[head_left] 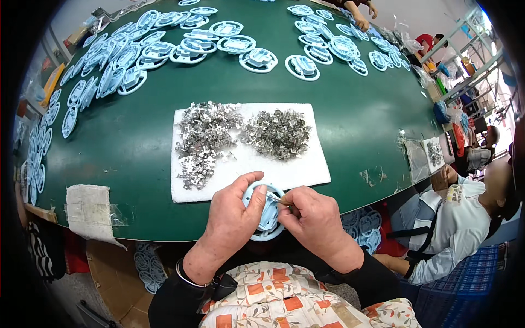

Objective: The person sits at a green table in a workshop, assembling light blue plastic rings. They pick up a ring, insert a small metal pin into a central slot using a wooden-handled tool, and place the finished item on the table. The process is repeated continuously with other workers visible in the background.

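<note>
At the near edge of the table, my left hand is closed on a round light-blue plastic part, its thumb lying over the rim. My right hand is beside it, fingers pinched on a small thin silver metal piece that reaches in over the part; its exact kind is too small to make out. Just beyond my hands lies a white foam sheet. Two heaps of small metal clips rest on it, a left heap and a right heap.
Similar blue parts crowd the green table at the far left, with more at the far right. A person's hand reaches in there. At right sits another person. A cardboard box stands below the edge.
</note>
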